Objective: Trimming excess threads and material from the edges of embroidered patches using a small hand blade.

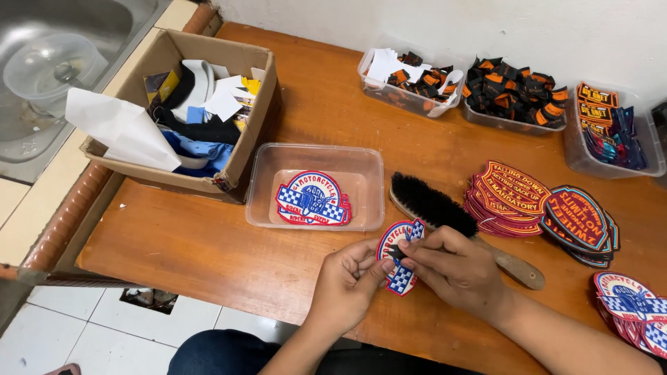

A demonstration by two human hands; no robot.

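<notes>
Patch, red, white and blue with checkers, sits pinched between both hands above the tabletop, left hand closed on its lower edge, right hand gripping its middle. One like patch lies in the tub at 11 o'clock. A stack at 3 o'clock looks left to handle; brush idle.

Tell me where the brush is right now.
The brush lies on the table just beyond the right hand, between the clear tub and the red patch stack.
</notes>
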